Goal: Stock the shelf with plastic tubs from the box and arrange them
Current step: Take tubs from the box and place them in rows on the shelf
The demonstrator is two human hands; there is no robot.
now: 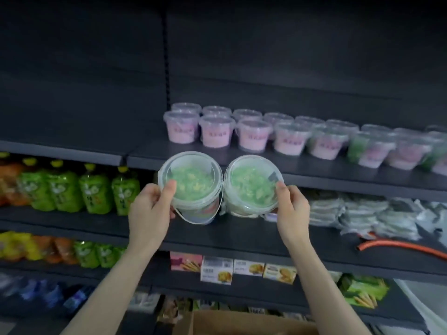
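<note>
Your left hand point(150, 211) grips the left tub point(191, 177) at its near rim, thumb pressed on the clear lid and fingers curled underneath. The tub is full of green pieces and its thin handle hangs below. Just beside it, rims nearly touching, is the right tub point(251, 187). Your right hand point(294, 211) pinches it the same way, thumb on the lid edge and fingers round the wall. Both tubs tilt their lids towards you and hang in the air in front of the shelving, above the box point(242, 322) at the bottom edge.

The shelf point(145, 151) you are stocking lies above and beyond both tubs. Its pink tubs point(215, 134) run in a double row from just above your left tub off to the right. A few green tubs point(356, 147) seem to sit among the far-right ones, though blur makes that uncertain. Bare board shows in front of the row, so the move is probably up and forward. If green goes with green, your right hand is nearer.
</note>
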